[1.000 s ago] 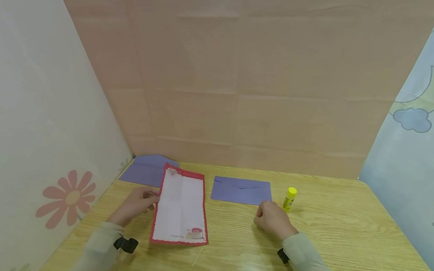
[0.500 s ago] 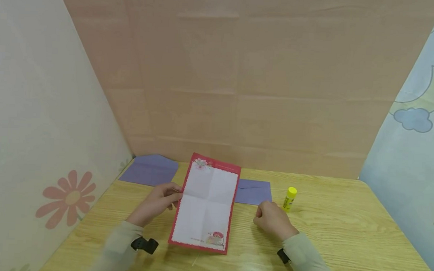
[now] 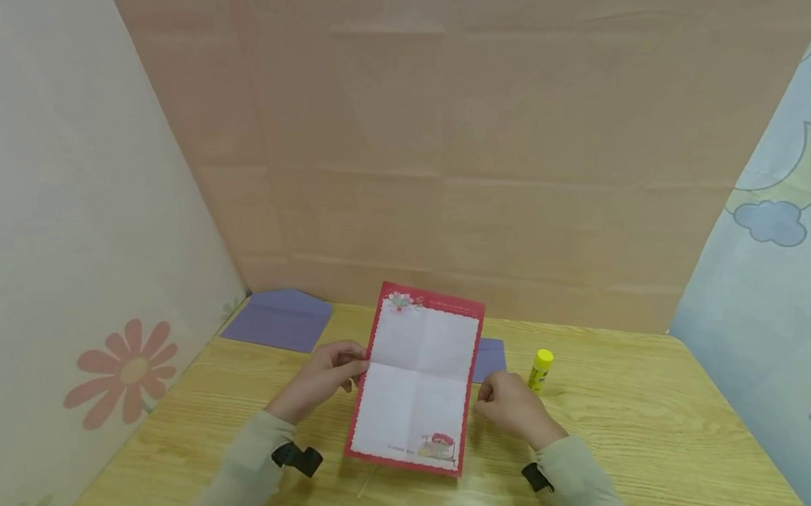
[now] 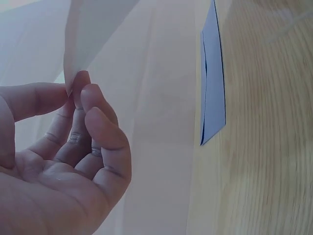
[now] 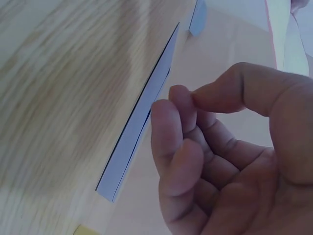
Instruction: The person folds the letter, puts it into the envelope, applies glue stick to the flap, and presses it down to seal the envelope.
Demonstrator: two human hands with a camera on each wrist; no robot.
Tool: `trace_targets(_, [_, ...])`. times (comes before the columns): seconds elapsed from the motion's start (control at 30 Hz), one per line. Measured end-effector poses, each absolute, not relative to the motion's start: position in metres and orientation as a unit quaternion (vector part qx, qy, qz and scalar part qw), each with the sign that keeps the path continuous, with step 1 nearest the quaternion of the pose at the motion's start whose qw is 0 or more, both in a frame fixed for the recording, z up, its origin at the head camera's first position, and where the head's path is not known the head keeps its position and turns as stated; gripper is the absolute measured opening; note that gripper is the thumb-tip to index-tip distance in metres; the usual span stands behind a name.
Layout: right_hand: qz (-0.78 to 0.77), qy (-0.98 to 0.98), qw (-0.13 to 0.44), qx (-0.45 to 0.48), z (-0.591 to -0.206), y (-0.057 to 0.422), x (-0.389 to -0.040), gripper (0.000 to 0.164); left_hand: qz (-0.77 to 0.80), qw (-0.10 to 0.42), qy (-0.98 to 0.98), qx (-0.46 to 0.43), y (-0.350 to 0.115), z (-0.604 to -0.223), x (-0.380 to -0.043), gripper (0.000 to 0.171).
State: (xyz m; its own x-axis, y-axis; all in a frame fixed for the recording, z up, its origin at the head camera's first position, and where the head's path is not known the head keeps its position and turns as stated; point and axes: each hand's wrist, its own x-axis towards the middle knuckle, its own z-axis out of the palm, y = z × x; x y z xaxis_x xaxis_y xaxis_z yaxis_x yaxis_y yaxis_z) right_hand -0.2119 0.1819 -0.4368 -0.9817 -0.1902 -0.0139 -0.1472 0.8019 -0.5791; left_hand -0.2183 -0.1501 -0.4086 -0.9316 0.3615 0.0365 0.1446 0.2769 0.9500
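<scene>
My left hand [image 3: 318,381] pinches the left edge of a sheet of letter paper [image 3: 416,382] between thumb and fingers. The sheet has a red border, printed pictures in two corners and crossed fold creases. It stands raised and tilted above the table, facing the head camera. In the left wrist view, the paper's edge [image 4: 73,54] shows between thumb tip and fingertips. To the right of the sheet is my right hand [image 3: 514,409], its fingers loosely curled, thumb meeting a fingertip and nothing held. Behind them lies a purple envelope [image 3: 489,360], partly hidden by the sheet.
Another purple envelope [image 3: 280,319] lies at the back left of the wooden table [image 3: 643,422], its flap spread out. A yellow glue stick [image 3: 540,370] stands upright just beyond my right hand. Walls of paper or cloth close off the back and both sides.
My left hand has carried the letter paper rightward, from in front of the left envelope to near my right hand. The sheet now covers most of the middle envelope. My right hand has hardly moved.
</scene>
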Motion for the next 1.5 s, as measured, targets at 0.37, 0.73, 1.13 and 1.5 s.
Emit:
trace_targets(0.37, [-0.422, 0.896, 0.022, -0.135, -0.432, 0.192, -0.21, 0.015, 0.604, 0.109, 0.774, 0.16, -0.14, -0.414, -0.222, 0.021])
trace_targets(0.73, [-0.556, 0.807, 0.058, -0.189, -0.42, 0.196, -0.207, 0.023, 0.625, 0.116, 0.754, 0.163, -0.134, -0.415, -0.222, 0.022])
trace_targets(1.13, [-0.597, 0.777, 0.053, -0.192, -0.419, 0.198, -0.208, 0.027, 0.62, 0.131, 0.752, 0.181, -0.133, -0.416, -0.223, 0.019])
trace_targets(1.5, [-0.596, 0.778, 0.067, -0.185, -0.417, 0.199, -0.208, 0.037, 0.625, 0.131, 0.747, 0.182, -0.132, -0.418, -0.221, 0.025])
